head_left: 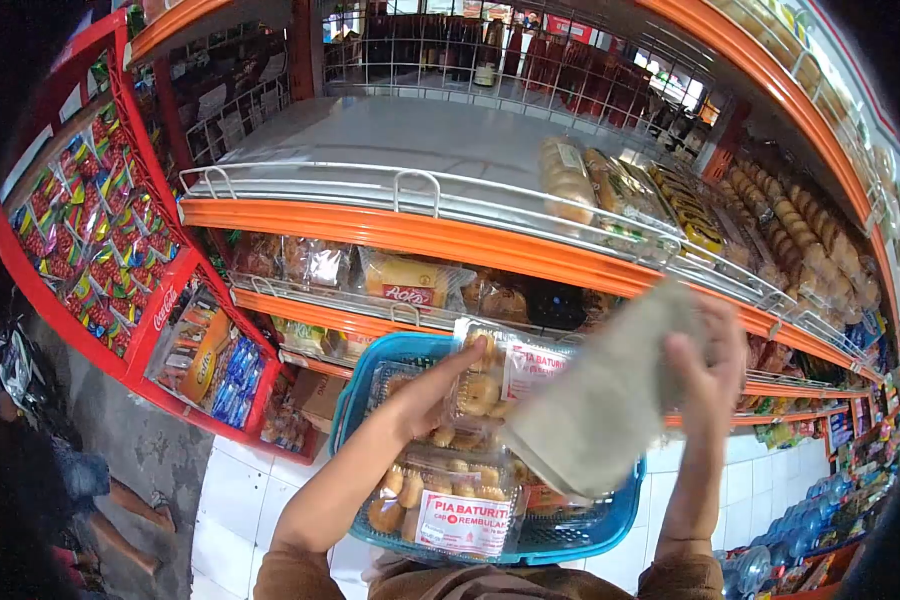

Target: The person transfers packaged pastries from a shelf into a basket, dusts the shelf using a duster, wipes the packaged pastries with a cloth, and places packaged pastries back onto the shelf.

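My left hand (440, 385) grips the left edge of a clear plastic box of round pastries (480, 390) with a red and white label, above a blue basket (348, 400). In my right hand (705, 370) is a grey-green cloth (605, 400), blurred by motion, which hangs over the right part of the box and the basket. Another labelled pastry box (445, 505) lies at the front of the basket, with more boxes beside and beneath, partly hidden.
An orange-edged shelf (420, 225) with a wire rail crosses ahead, bearing packaged breads (567, 180) at the right. A red rack of packets (100, 230) stands at the left. A person's legs (120, 510) show at the lower left. Water bottles (800, 525) stand at the lower right.
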{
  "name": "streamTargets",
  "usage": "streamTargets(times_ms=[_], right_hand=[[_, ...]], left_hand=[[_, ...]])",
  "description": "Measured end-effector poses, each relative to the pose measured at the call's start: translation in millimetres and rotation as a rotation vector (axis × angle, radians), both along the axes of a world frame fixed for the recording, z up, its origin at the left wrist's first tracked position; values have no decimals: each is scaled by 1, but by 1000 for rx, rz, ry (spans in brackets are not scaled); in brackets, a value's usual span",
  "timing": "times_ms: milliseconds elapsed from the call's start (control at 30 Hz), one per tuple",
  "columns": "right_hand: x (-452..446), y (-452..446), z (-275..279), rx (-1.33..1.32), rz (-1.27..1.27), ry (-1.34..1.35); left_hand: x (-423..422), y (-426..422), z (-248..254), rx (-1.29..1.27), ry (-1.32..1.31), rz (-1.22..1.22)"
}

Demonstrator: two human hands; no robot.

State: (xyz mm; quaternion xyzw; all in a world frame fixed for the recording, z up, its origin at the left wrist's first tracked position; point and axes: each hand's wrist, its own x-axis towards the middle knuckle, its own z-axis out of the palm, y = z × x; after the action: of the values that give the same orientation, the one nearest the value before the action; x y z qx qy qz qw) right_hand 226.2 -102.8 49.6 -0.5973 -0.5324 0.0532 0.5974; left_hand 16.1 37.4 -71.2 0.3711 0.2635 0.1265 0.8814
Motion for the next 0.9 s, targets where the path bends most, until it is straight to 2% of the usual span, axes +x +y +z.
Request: streamTargets(times_ms=[33, 67, 133, 167, 233, 333, 367, 467, 533, 567, 600, 700, 733, 800, 900], right_hand=[[-9, 10, -13, -8, 25, 33], [-13, 16, -26, 1, -56, -74], [-20, 19, -27, 90, -210, -233], [-19, 19, -25, 88, -210, -231], [-15, 20, -18, -246, -64, -287], [-5, 26, -25, -383, -244, -574], [-4, 27, -30, -387, -246, -575], [-8, 29, -53, -394, -96, -594], [-20, 26, -60, -226, 8, -919], [-22, 27, -67, -147, 66, -977], [-28, 23, -69, -150, 63, -974], [-54, 16, -69, -493, 79, -606], [-56, 18, -72, -495, 75, -599], [-54, 29, -83, -270, -41, -706], [-36, 34, -93, -223, -18, -733]], left_hand=[[4, -1, 1, -43, 37, 45], [3, 1, 1, -101, -7, -26], [7, -4, 0, -74, -4, 114], [7, -4, 2, -76, -1, 113], [6, -4, 5, -85, -23, 91], [5, 0, -4, -71, 2, 102], [5, 4, -9, -106, -15, 17], [5, -4, 3, -136, 48, 47], [4, -6, 3, -186, -2, 24], [5, -7, 2, -136, -22, 61], [6, -8, 2, -86, -44, 97], [10, -9, -7, -85, -56, 68], [11, -10, -8, -42, -39, 62], [10, -7, -12, -43, -76, 4], [9, -8, -8, -30, -63, -24]])
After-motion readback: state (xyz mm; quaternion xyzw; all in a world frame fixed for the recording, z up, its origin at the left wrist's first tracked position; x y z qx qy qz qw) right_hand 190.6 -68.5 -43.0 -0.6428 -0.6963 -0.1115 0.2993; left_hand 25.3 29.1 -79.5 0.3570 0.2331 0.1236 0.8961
